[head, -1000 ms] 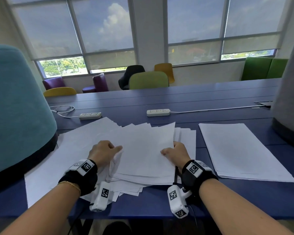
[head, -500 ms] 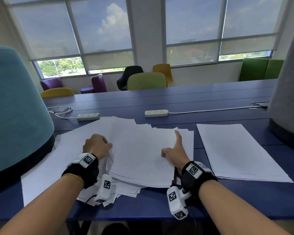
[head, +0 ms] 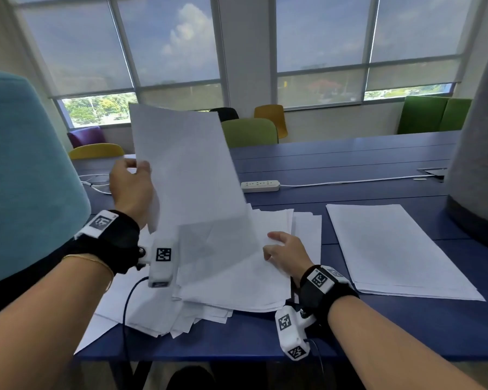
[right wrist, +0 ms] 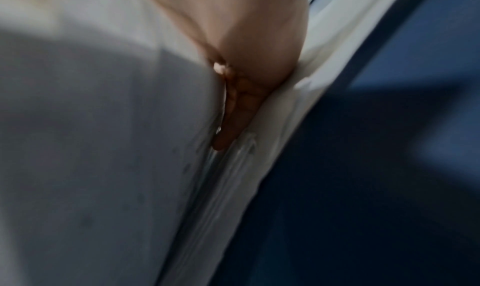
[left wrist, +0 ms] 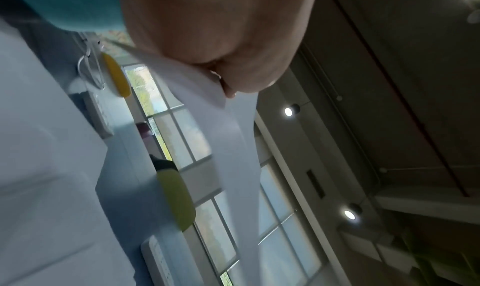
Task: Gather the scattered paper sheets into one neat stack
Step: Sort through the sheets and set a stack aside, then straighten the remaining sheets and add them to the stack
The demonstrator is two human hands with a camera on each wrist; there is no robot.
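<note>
A loose pile of white paper sheets (head: 237,285) lies fanned out on the blue table (head: 350,161) in front of me. My left hand (head: 130,181) is raised above the pile's left side and pinches one sheet (head: 186,170) by its left edge, so that it hangs upright in the air. In the left wrist view the thumb and a finger of that left hand (left wrist: 207,33) clamp the sheet (left wrist: 233,146). My right hand (head: 285,251) is at the pile's right edge, thumb on top and fingers curled into the sheets. The right wrist view shows the fingers (right wrist: 233,109) wedged between layers of paper (right wrist: 91,146).
A squared stack of sheets (head: 397,249) lies to the right of the pile. A white power strip (head: 259,186) with its cable lies behind the pile, and another is at far left. A teal chair back (head: 26,178) stands close on the left, a grey one (head: 479,164) on the right.
My left hand has risen from the pile's left edge, taking one sheet up with it. My right thumb has come down from pointing up onto the pile's right edge.
</note>
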